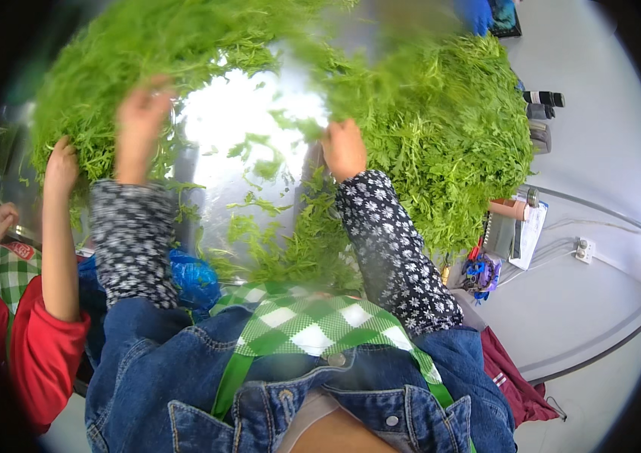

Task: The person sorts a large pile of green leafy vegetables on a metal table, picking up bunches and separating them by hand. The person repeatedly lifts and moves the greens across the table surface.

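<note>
My left hand (144, 127) is blurred by motion, over the inner edge of the leafy greens (99, 73) on the left. Whether it holds any is unclear. My right hand (347, 150) has its fingers curled, beside the large heap of feathery leafy greens (439, 130) on the right. A blurred sprig (312, 130) shows right at its fingertips; I cannot tell if it is pinched. Between my hands is a shiny metal work surface (213, 192), bright with glare, with loose sprigs (258, 204) scattered on it. More greens (320, 232) lie close to my apron.
At the left, a co-worker's hand (62, 161) touches the greens; another hand (4, 218) is farther left. A blue plastic bag (193, 280) is by my left forearm. A spiral notebook (501, 235) and small items stand right of the heap, near a wall socket (584, 250).
</note>
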`<control>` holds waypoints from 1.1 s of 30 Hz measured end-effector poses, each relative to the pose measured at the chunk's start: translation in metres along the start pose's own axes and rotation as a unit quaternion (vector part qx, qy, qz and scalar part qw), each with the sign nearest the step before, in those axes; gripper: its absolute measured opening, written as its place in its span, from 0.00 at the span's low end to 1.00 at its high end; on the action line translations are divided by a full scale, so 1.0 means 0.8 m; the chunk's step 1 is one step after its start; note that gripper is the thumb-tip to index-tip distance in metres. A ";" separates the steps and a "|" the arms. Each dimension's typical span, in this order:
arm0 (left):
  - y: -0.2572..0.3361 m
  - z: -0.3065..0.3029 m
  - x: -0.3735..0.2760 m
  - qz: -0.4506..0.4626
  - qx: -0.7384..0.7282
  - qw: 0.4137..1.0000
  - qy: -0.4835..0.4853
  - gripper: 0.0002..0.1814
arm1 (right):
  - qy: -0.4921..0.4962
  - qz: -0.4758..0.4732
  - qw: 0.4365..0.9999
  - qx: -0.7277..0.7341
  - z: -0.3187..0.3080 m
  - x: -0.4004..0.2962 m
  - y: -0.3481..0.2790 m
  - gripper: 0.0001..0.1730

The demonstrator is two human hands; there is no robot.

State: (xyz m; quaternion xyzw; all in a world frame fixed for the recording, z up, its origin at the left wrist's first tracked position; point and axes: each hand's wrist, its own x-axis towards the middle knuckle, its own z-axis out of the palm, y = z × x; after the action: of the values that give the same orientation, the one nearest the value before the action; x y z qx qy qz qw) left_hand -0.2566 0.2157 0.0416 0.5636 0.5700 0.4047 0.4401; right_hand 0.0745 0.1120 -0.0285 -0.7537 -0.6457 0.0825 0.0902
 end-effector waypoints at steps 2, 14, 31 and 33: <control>-0.003 0.069 -0.043 -0.126 0.061 0.980 -0.143 0.18 | -0.036 0.005 0.993 0.113 -0.013 -0.001 -0.004 0.09; -0.044 0.144 -0.051 0.147 0.114 0.965 -0.187 0.16 | -0.098 0.252 0.717 0.643 -0.055 -0.046 0.020 0.04; -0.003 0.188 -0.075 -0.206 -0.288 0.861 -0.365 0.17 | 0.111 -0.080 0.956 0.261 -0.016 -0.053 -0.062 0.18; -0.006 0.184 -0.076 -0.183 -0.263 0.879 -0.354 0.18 | 0.024 -0.099 0.950 0.294 -0.040 -0.047 -0.081 0.21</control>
State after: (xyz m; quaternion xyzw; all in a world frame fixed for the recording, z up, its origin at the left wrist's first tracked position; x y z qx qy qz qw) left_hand -0.1186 0.1498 -0.0017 0.4188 0.3419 0.2253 0.8105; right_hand 0.0144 0.0834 0.0183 -0.6276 -0.6620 0.2412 0.3311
